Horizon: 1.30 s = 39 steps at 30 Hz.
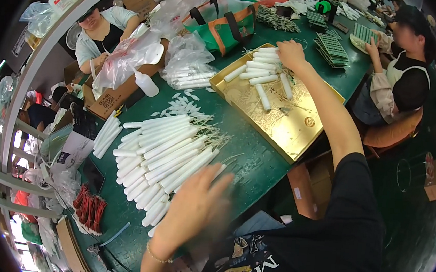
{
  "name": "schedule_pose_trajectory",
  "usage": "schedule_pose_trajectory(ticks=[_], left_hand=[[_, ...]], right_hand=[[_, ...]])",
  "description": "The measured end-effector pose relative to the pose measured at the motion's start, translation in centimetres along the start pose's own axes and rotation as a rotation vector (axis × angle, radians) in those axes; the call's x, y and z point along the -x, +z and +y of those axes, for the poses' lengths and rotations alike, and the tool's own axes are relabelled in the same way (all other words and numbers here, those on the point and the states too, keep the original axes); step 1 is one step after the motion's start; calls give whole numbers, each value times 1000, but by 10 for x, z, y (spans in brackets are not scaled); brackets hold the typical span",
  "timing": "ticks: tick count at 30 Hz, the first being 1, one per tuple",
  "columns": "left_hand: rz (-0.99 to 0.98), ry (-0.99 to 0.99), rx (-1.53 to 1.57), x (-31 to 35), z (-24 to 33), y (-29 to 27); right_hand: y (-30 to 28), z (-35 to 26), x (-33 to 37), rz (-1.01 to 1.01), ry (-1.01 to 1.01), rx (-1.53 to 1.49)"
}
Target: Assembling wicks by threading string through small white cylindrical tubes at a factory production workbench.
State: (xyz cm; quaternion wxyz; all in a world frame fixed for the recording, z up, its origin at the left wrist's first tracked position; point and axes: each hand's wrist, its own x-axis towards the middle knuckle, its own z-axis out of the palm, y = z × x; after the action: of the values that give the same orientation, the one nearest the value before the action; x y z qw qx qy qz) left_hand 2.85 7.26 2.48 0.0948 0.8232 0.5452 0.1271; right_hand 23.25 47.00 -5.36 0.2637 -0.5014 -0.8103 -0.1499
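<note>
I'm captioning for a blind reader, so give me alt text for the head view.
A person's blurred left hand is beside a large pile of white sticks trailing thin strands on a green table, while the right hand is at the far edge of a gold tray holding more sticks. Two other people sit nearby.

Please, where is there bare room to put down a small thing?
Bare green table lies between the pile of white tubes and the gold tray; the tray's near end is also mostly bare. Crowded: the tray's far end, by the right hand, and the pile beside the left hand.
</note>
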Motion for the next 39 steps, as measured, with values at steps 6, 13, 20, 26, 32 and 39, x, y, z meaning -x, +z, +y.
schedule_pose_trajectory(ticks=[6, 13, 20, 26, 32, 39], left_hand=[[-77, -3, 144, 33, 8, 15], [-6, -36, 308, 51, 15, 30], [21, -334, 1025, 49, 28, 52], [173, -279, 2022, 16, 41, 68], [394, -561, 1733, 40, 56, 71], [606, -280, 1226, 71, 44, 71]], right_hand=[[-49, -19, 16, -431, 132, 39], [-104, -15, 55, 85, 8, -262], [-210, -82, 112, 271, 318, -1226], [-235, -174, 222, -155, 505, -1669], [-227, -214, 301, -335, 333, -2005], [-208, -217, 306, -594, 882, -2186]])
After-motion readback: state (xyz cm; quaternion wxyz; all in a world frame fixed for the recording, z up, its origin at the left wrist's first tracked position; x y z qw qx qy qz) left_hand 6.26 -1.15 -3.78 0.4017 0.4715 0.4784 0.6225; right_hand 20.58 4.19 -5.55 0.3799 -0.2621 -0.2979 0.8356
